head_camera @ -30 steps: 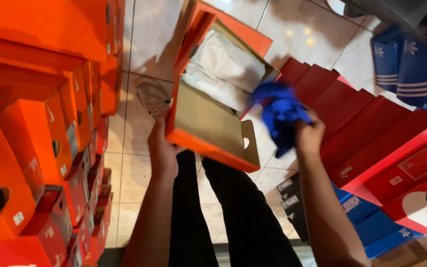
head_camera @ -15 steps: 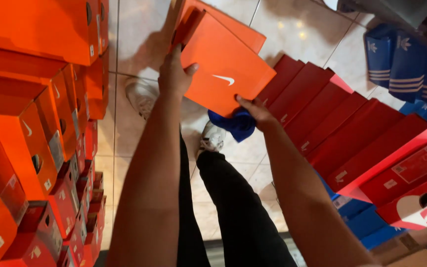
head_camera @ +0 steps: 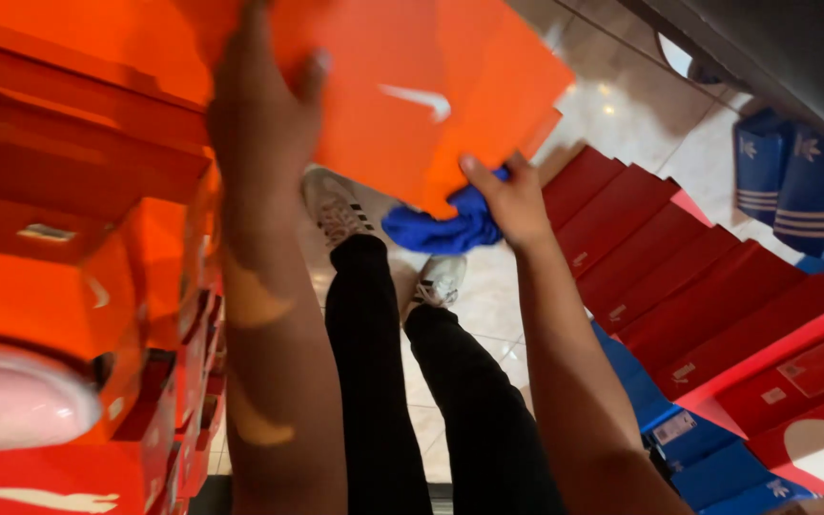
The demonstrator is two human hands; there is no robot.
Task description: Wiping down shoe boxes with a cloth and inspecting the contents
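Note:
I hold a closed orange shoebox (head_camera: 412,105) up in front of me with both hands. My left hand (head_camera: 259,114) lies flat against its left side with fingers spread. My right hand (head_camera: 507,195) grips its lower right corner and also clutches a bunched blue cloth (head_camera: 445,229) under the box. Below the box I see my black trousers (head_camera: 402,381) and my two light sneakers (head_camera: 340,205) on the tiled floor.
A tall stack of orange shoeboxes (head_camera: 69,248) fills the left. Red shoeboxes (head_camera: 698,286) lie in a slanted row on the right, with blue boxes (head_camera: 793,181) behind and below them. Pale floor tiles (head_camera: 622,105) show between.
The open box has been shut with its lid, then lifted up and to the left, closer to the camera. The blue cloth stayed in my right hand.

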